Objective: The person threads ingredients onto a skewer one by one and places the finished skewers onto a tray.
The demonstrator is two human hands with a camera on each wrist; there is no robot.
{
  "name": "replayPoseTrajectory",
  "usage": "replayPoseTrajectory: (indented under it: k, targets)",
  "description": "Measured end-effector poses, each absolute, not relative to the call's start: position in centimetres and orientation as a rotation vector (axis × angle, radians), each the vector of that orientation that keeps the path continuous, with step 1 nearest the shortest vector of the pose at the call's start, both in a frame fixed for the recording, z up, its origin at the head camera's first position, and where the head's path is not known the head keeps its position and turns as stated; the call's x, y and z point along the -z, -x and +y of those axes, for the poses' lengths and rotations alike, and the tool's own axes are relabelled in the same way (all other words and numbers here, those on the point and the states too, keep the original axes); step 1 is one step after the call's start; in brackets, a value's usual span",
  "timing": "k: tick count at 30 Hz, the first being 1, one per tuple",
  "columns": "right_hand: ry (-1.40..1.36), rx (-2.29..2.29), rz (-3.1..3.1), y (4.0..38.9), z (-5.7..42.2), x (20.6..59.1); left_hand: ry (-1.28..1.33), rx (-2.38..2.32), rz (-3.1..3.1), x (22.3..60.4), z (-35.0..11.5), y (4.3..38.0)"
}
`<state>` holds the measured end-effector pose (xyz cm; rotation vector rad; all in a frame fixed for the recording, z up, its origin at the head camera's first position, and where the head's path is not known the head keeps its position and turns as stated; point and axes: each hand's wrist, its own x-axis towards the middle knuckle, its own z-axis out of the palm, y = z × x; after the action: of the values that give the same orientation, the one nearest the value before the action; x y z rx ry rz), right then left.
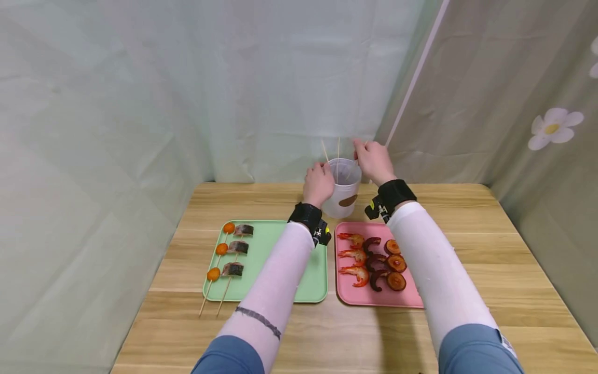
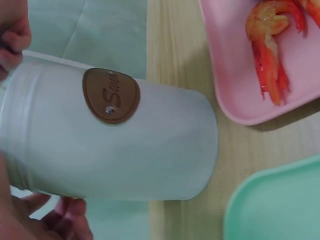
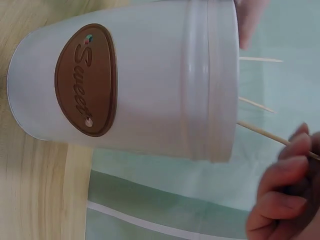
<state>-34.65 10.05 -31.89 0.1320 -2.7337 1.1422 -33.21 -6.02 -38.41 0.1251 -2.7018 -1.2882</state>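
A white bucket (image 1: 337, 208) with a brown oval label (image 2: 111, 96) stands at the table's back edge. My left hand (image 1: 319, 184) holds the bucket at its left rim, with part of the fingers hidden behind it. Over the right side of the rim, my right hand (image 1: 375, 158) pinches a thin wooden skewer (image 3: 265, 133), whose lower end goes down into the bucket. Two more bare skewers (image 3: 261, 59) stick out of the opening, between the hands.
On the left, a green tray (image 1: 271, 249) carries two skewers threaded with orange balls (image 1: 221, 249) and fish pieces (image 1: 238, 247). A pink tray (image 1: 345, 296) bears shrimp (image 1: 353, 256), dark curled tentacles (image 1: 376, 262) and round mushroom-like slices (image 1: 396, 263). Curtains hang behind the table.
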Motion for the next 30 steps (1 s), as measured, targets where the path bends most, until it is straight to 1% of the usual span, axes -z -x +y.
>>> replayPoseTrajectory:
  k: [8,14,19,25,30]
  targets:
    - [-0.098,-1.307,-2.364,33.2,12.2,31.4,-0.139,1.606,-2.386,38.9,-7.9,32.8]
    - [-0.037,-1.741,-1.922,31.4,14.2,31.4,0.047,1.642,-2.242,38.6,-10.0,31.1]
    - [-0.071,-2.087,-1.656,29.1,14.6,31.8,0.236,1.55,-2.216,38.4,-11.9,28.8]
    - [-0.169,-2.201,-1.58,25.3,14.0,33.2,0.449,1.474,-2.17,38.1,-13.7,25.1]
    - [-0.229,-2.295,-1.689,21.6,13.3,34.9,0.631,1.386,-2.247,38.3,-15.0,21.6]
